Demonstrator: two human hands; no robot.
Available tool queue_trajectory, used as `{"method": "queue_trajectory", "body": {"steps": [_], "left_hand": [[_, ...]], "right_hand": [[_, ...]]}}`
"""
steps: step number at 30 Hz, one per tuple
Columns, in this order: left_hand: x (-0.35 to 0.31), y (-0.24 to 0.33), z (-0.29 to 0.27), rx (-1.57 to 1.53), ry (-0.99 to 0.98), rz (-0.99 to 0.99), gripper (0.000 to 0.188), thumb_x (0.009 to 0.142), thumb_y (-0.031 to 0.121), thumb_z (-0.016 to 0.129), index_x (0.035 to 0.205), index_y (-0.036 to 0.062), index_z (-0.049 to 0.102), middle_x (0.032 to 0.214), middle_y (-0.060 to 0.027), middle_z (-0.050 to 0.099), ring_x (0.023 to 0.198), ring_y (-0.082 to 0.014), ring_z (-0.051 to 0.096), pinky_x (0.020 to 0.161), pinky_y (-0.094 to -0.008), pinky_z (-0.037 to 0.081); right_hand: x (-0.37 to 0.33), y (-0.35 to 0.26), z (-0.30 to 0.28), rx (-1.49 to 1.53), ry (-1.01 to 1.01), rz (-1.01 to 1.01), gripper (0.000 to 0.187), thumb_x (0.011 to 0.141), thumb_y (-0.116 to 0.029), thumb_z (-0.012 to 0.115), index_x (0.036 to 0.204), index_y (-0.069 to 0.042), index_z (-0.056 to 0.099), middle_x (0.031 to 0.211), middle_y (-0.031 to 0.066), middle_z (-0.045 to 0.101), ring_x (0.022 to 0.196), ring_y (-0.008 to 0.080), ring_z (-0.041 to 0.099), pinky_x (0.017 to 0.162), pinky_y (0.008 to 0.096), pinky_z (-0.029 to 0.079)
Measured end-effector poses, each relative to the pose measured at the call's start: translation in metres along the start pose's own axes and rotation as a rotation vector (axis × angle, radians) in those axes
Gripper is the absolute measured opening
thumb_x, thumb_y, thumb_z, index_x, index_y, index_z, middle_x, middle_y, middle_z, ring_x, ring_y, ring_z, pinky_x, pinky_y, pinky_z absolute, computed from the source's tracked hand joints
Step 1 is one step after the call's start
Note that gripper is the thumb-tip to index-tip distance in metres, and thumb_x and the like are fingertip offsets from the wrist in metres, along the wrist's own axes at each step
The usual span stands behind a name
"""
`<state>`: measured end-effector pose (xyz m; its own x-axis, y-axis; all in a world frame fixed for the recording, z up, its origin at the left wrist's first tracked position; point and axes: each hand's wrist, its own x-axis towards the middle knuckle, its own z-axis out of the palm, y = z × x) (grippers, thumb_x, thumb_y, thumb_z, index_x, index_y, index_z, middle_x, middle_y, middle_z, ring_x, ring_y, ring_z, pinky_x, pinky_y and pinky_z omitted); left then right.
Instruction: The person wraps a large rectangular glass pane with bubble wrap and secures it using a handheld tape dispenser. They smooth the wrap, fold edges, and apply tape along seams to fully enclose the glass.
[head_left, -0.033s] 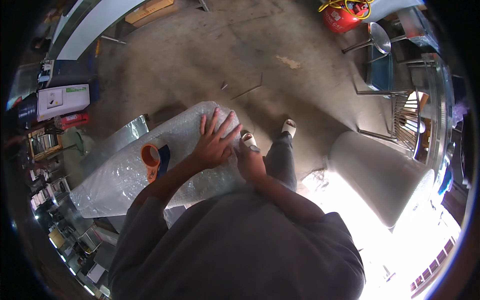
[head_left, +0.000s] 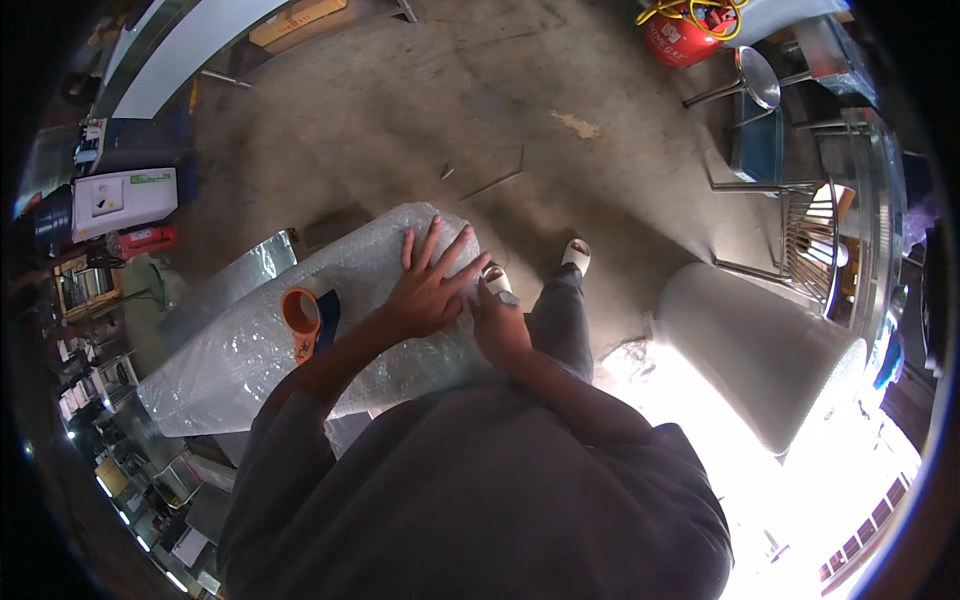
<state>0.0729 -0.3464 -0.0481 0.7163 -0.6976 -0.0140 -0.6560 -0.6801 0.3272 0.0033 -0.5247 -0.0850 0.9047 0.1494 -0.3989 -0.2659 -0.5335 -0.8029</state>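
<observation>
A long package covered in clear bubble wrap lies in front of me, its narrower end under my hands. My left hand rests flat on that end, palm down with fingers spread. Beside it, at the package's right edge, my right hand is closed, its fingers curled by the wrap. A small grey piece shows at its knuckles; what it grips is mostly hidden. On top of the wrap, left of my left forearm, sits an orange tape dispenser with a dark blue part next to it.
A big white roll lies at the right, before a bright opening. Farther back are a metal stool, a metal rack and a red gas cylinder. Thin strips lie on the concrete floor. A white box stands at left.
</observation>
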Motion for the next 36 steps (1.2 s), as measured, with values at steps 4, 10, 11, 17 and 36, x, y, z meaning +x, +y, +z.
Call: {"method": "queue_trajectory", "body": {"steps": [4, 10, 11, 17, 36], "left_hand": [[0.009, -0.011, -0.014, -0.088, -0.152, 0.012, 0.060, 0.091, 0.025, 0.056, 0.150, 0.0178, 0.052, 0.169, -0.0176, 0.021, 0.156, -0.0453, 0.012, 0.118, -0.0743, 0.006], [0.011, -0.029, 0.009, -0.297, -0.060, 0.176, 0.047, 0.088, 0.035, 0.065, 0.119, 0.0001, 0.067, 0.138, -0.0181, 0.061, 0.141, -0.0318, 0.048, 0.124, -0.0564, 0.025], [0.010, -0.031, 0.015, -0.298, -0.017, 0.209, 0.047, 0.087, 0.035, 0.066, 0.118, -0.0002, 0.068, 0.133, -0.0166, 0.064, 0.137, -0.0319, 0.052, 0.123, -0.0551, 0.027], [0.003, -0.023, 0.028, -0.255, -0.086, 0.038, 0.043, 0.090, 0.040, 0.066, 0.105, 0.0000, 0.071, 0.120, -0.0127, 0.068, 0.137, -0.0326, 0.050, 0.123, -0.0568, 0.025], [0.003, 0.069, 0.037, -0.207, 0.093, -0.928, 0.045, 0.090, 0.036, 0.068, 0.129, 0.0144, 0.068, 0.171, -0.0165, 0.011, 0.154, -0.0549, 0.003, 0.103, -0.0902, 0.010]], "right_hand": [[0.000, -0.006, 0.010, -0.122, -0.103, -0.048, 0.059, 0.101, -0.018, 0.052, 0.150, 0.009, 0.032, 0.144, 0.0355, 0.048, 0.136, 0.0471, 0.047, 0.113, 0.0523, 0.040], [-0.004, -0.018, -0.008, -0.181, -0.170, -0.195, 0.064, 0.096, -0.011, 0.050, 0.148, 0.018, 0.027, 0.152, 0.0425, 0.031, 0.145, 0.0523, 0.033, 0.123, 0.0533, 0.028], [-0.004, -0.021, -0.015, -0.211, -0.199, -0.257, 0.064, 0.094, -0.010, 0.051, 0.149, 0.015, 0.029, 0.152, 0.0416, 0.032, 0.145, 0.0507, 0.034, 0.121, 0.0532, 0.029], [0.015, -0.028, -0.060, -0.161, -0.525, 0.270, 0.044, 0.091, -0.009, 0.052, 0.135, -0.003, 0.052, 0.135, 0.0280, 0.055, 0.127, 0.0371, 0.056, 0.104, 0.0488, 0.045], [0.113, -0.083, -0.037, -0.105, 0.011, -0.461, 0.040, 0.094, -0.020, 0.068, 0.128, -0.002, 0.056, 0.123, 0.0172, 0.062, 0.117, 0.0337, 0.059, 0.101, 0.0427, 0.048]]}}
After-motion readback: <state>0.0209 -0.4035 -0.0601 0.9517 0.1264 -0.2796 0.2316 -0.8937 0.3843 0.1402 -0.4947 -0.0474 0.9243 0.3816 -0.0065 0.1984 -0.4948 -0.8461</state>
